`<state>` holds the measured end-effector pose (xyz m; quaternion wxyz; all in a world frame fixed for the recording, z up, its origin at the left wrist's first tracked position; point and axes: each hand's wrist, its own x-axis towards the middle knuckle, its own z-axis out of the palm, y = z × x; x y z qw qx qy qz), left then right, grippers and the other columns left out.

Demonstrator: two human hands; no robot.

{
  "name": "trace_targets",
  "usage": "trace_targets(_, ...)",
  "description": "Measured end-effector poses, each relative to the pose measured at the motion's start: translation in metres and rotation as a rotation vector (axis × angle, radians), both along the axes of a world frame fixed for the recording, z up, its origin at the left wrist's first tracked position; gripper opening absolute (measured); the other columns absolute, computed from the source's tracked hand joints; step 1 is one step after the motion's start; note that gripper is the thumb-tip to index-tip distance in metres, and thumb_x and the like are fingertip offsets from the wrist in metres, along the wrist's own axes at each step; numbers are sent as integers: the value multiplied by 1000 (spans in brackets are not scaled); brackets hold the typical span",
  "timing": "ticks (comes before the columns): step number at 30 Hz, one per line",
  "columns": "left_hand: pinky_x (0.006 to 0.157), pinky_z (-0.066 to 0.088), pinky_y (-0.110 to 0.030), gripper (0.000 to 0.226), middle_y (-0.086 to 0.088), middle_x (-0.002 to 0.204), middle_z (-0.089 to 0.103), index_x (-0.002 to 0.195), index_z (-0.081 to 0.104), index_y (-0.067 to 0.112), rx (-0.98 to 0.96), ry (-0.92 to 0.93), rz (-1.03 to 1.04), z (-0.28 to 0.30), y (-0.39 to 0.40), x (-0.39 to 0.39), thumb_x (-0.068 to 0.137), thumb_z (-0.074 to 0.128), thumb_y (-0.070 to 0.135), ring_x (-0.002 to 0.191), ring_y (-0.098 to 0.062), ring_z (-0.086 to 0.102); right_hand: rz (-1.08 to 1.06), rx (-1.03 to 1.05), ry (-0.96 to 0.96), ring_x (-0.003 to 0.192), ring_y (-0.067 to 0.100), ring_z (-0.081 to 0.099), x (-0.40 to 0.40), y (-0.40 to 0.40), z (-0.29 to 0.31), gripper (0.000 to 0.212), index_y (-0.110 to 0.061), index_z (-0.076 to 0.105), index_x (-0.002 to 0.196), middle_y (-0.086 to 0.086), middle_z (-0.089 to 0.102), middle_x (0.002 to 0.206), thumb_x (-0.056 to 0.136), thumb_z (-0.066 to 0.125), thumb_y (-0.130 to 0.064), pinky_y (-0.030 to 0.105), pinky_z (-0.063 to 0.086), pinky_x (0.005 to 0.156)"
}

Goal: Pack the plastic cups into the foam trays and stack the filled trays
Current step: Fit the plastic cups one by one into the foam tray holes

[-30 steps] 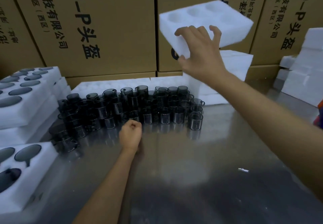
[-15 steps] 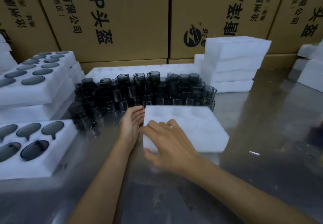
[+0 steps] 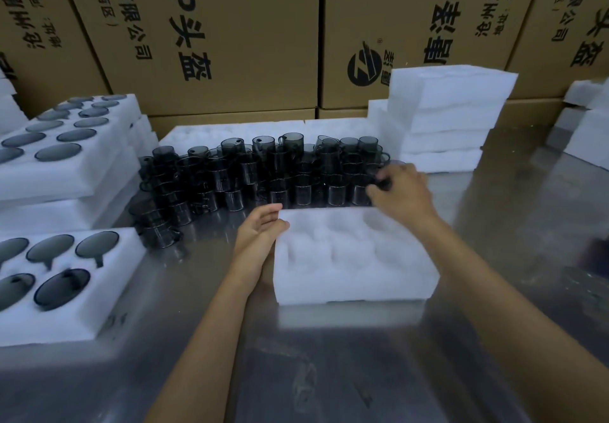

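So there's an empty foam tray (image 3: 352,254) sitting flat on the metal table (image 3: 329,373), right around the middle of the frame, pockets facing up. The left hand (image 3: 260,228) is at the tray's upper left corner, fingers fairly straight and relaxed, resting against the foam edge, not really gripping it.

The right hand (image 3: 402,191) is just past the tray's upper right corner, at the right end of the cups (image 3: 257,172). Its fingers are curled round one dark cup (image 3: 382,182) at the edge of the bunch, though that spot is a bit blurry, so how tight the hold is I can't say.

The cups themselves are a big cluster of dark see-through plastic ones, standing packed together in a band across the center of the frame, right behind the tray and touching or nearly touching its far edge.

Lower left of the frame there's a filled tray (image 3: 108,290) with cups sunk into its pockets. Above that, at the left edge, a stack of filled trays (image 3: 99,165). Upper right of center is a pile of blank foam (image 3: 445,116), with more foam blocks (image 3: 586,132) at the far right edge. Cardboard boxes (image 3: 230,27) with black print fill the whole top of the frame.
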<state>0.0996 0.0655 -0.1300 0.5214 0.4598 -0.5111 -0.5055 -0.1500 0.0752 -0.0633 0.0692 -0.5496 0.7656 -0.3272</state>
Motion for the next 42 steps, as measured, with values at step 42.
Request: trace_targets(42, 111, 41, -47, 26, 7, 113, 73, 99, 75, 9, 4, -20, -165, 34, 21, 13, 91, 66, 32, 114, -12, 65, 605, -73, -322, 58, 4, 40, 86, 46, -24, 62, -31, 40, 85, -11, 53, 70, 55, 82, -65, 28, 39, 55)
